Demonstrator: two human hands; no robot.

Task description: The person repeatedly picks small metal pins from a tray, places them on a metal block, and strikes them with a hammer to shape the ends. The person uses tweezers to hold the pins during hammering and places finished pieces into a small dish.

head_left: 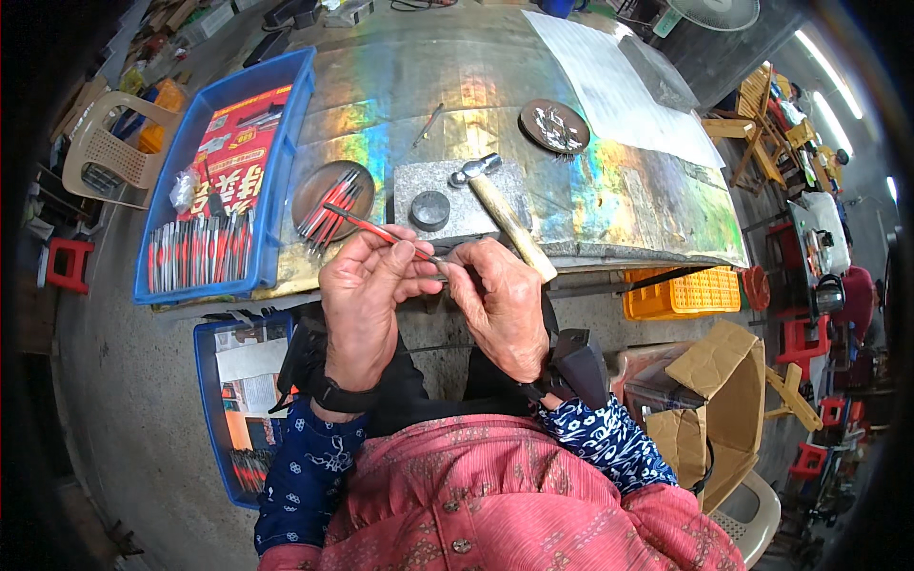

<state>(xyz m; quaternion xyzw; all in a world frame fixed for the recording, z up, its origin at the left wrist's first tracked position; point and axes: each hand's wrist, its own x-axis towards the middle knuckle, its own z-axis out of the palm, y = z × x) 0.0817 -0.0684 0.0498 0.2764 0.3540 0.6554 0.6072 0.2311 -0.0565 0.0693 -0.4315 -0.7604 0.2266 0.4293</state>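
1. Table (628, 205) x1, foil-like sheen.
2. Blue trays x2: one on table, left (205, 291), with a row of slim red, black and silver tools, too packed to count; one lower down (211, 409).
3. Metal plate (419, 179) x1, near table's front edge.
4. Hammer (509, 224) x1, head on plate, handle toward person.
5. Hands x2. Left hand (367, 295): thumb and forefinger pinched on red-and-black tool, other fingers loosely bent. Right hand (500, 303): fingers curled in at its lower end; contact hidden, can't tell what they hold.
6. Round dishes x2: left (307, 187) holds several slim tools, overlapping; right (576, 139) holds small metal bits.
7. Red-and-black tool (376, 229) x1 in hand, slanting in front of left dish.
8. Dark puck (430, 210) x1, on plate.
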